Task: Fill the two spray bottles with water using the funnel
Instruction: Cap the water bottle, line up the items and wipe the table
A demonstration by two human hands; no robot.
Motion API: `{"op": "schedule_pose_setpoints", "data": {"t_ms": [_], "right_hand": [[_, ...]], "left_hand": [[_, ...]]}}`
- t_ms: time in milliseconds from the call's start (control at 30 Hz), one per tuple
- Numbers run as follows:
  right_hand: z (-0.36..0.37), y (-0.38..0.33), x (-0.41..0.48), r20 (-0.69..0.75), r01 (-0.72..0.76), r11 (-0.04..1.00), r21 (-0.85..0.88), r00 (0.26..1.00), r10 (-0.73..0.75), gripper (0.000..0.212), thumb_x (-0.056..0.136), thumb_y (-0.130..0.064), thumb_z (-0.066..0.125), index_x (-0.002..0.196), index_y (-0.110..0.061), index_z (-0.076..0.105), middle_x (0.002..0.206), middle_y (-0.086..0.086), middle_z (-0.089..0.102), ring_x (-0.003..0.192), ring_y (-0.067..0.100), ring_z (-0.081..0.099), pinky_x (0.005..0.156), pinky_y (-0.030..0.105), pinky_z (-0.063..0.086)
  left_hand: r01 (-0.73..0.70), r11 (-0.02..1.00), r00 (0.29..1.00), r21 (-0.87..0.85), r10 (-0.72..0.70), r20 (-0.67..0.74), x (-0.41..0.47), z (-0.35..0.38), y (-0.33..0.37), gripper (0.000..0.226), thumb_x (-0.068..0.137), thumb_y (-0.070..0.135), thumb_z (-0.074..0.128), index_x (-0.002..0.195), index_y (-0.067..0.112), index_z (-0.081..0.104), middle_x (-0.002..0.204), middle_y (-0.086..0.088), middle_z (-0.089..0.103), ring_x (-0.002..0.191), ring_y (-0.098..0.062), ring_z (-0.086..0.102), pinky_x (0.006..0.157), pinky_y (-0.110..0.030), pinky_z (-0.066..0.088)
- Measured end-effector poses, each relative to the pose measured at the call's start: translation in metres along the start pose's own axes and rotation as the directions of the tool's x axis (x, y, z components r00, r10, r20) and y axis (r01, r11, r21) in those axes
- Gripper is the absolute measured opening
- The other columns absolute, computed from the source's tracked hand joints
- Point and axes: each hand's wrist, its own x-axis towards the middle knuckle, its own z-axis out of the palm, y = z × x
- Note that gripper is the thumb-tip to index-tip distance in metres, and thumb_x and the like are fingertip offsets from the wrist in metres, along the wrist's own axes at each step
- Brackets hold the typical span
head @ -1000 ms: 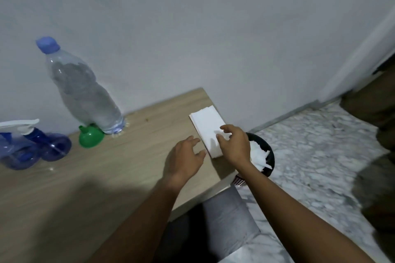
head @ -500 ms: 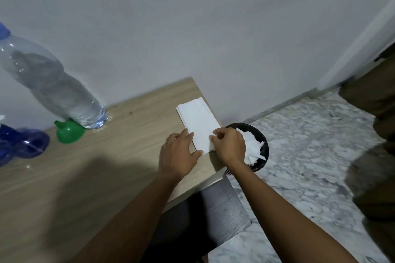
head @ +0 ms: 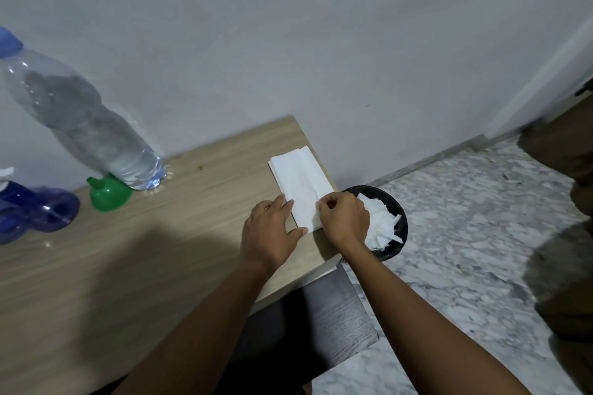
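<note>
- Hands first: left hand (head: 271, 234) lies flat on the table (head: 128, 266), fingers straight and close together, with the fingertips and thumb on the near left edge of the napkins (head: 300, 179).
- Right hand (head: 345, 220) has its fingers curled and pinches the napkins' near right edge. Whether it holds one sheet or several, cannot tell.
- Both forearms reach in from the bottom of the frame, and the hands sit close together with a strip of napkin between them.
- Napkins are white, folded and stacked flat at the table's far right corner, next to the wall.
- Black bin (head: 390, 253) stands on the floor (head: 449, 218) just right of the table, partly behind the right hand, with crumpled white tissue (head: 382, 221) inside.
- Dark panel (head: 340, 314) shows under the table edge between the arms.
- Funnel (head: 109, 191) is green and sits on the table well left of the hands. Its spout points up-left and it is right against the base of the bottle (head: 83, 125).
- Bottle is clear plastic with a blue cap (head: 8, 42) and stands at the back by the wall, with water in it.
- Spray bottles (head: 38, 212) are blue and blurred at the far left, left of the funnel and cut off by the frame edge. A white trigger (head: 4, 175) shows above them.
- Brown shape (head: 571, 151) at the far right is unclear.
</note>
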Motion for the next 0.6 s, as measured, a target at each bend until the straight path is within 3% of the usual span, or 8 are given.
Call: {"op": "schedule_pose_setpoints", "data": {"t_ms": [200, 300, 400, 533, 600], "right_hand": [[0.000, -0.001, -0.002, 0.019, 0.081, 0.997, -0.013, 0.997, -0.081, 0.018, 0.095, -0.027, 0.063, 0.079, -0.022, 0.069, 0.084, -0.003, 0.070, 0.088, 0.024, 0.064, 0.086, 0.044, 0.049], [-0.002, -0.001, -0.006, 0.023, 0.171, 0.984, 0.046, 0.985, -0.173, 0.013, 0.097, -0.027, 0.061, 0.088, -0.020, 0.066, 0.096, -0.002, 0.062, 0.096, 0.022, 0.059, 0.085, 0.042, 0.048], [-0.007, -0.006, -0.011, 0.033, 0.236, 0.947, 0.217, 0.968, -0.249, 0.006, 0.099, -0.021, 0.058, 0.093, -0.020, 0.060, 0.101, -0.002, 0.057, 0.097, 0.019, 0.055, 0.084, 0.036, 0.048], [-0.022, -0.020, -0.012, 0.049, 0.196, 0.865, 0.463, 0.968, -0.246, 0.011, 0.097, -0.010, 0.060, 0.088, -0.016, 0.057, 0.083, -0.005, 0.062, 0.077, 0.005, 0.058, 0.073, 0.023, 0.049], [-0.029, -0.029, -0.009, 0.066, 0.176, 0.830, 0.529, 0.967, -0.247, 0.016, 0.093, -0.003, 0.061, 0.084, -0.016, 0.062, 0.080, 0.001, 0.066, 0.072, 0.005, 0.059, 0.072, 0.023, 0.049]], "left_hand": [[-0.010, 0.999, 1.000, -0.032, 0.009, -0.024, -0.002, -0.001, 0.000, 0.070, 0.088, 0.056, 0.062, 0.147, 0.025, 0.044, 0.154, 0.007, 0.044, 0.138, -0.020, 0.038, 0.106, -0.039, 0.043], [0.001, 0.995, 0.999, -0.100, -0.005, -0.044, -0.004, -0.001, 0.000, 0.079, 0.085, 0.059, 0.065, 0.151, 0.023, 0.038, 0.152, 0.008, 0.047, 0.137, -0.019, 0.040, 0.105, -0.041, 0.044], [0.041, 0.982, 0.999, -0.186, -0.047, -0.028, -0.005, -0.004, -0.001, 0.095, 0.076, 0.063, 0.071, 0.154, 0.025, 0.031, 0.150, 0.007, 0.049, 0.136, -0.020, 0.042, 0.105, -0.040, 0.044], [0.054, 0.961, 0.998, -0.272, -0.050, 0.023, -0.005, -0.010, -0.004, 0.108, 0.068, 0.062, 0.077, 0.156, 0.027, 0.025, 0.153, 0.008, 0.045, 0.138, -0.019, 0.041, 0.108, -0.038, 0.042], [0.062, 0.954, 0.998, -0.293, -0.053, 0.037, -0.005, -0.012, -0.004, 0.109, 0.065, 0.062, 0.077, 0.155, 0.029, 0.026, 0.153, 0.011, 0.044, 0.138, -0.018, 0.041, 0.107, -0.040, 0.044]]}}
